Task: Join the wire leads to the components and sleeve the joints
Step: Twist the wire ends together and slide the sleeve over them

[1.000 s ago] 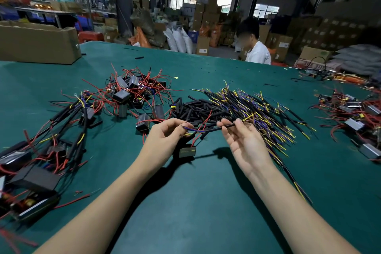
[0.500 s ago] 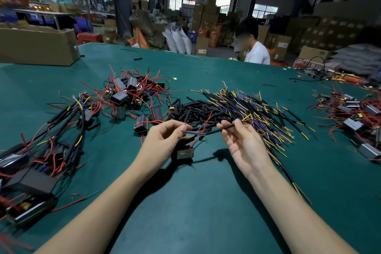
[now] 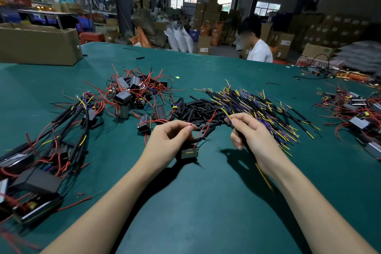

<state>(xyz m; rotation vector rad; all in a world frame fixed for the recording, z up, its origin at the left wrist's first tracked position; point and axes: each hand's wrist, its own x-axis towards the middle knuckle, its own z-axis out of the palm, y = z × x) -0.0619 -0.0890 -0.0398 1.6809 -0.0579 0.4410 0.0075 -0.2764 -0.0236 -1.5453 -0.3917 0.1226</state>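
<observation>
My left hand (image 3: 171, 140) pinches the bare tip of a red lead (image 3: 203, 129) that runs down to a small black box component (image 3: 189, 153) hanging just under the hand. My right hand (image 3: 250, 136) grips a black-sleeved wire lead (image 3: 262, 175) with yellow and purple ends; one end sticks up past my thumb, the other trails below my wrist. The two hands are apart, with a gap between the lead tips. Between and behind them lies a pile of short black sleeve tubes (image 3: 198, 107).
A heap of yellow, purple and black leads (image 3: 266, 109) lies behind my right hand. Black box components with red wires (image 3: 134, 93) sit at centre left, finished assemblies (image 3: 41, 150) at the left, more parts (image 3: 358, 113) at the right. A cardboard box (image 3: 39, 45) stands far left. A person (image 3: 257, 47) sits across the green table (image 3: 206, 202).
My hands have drawn apart. Before, both held one lead stretched between them; now the right hand has swung its sleeved lead upright and the left holds the component's red lead alone.
</observation>
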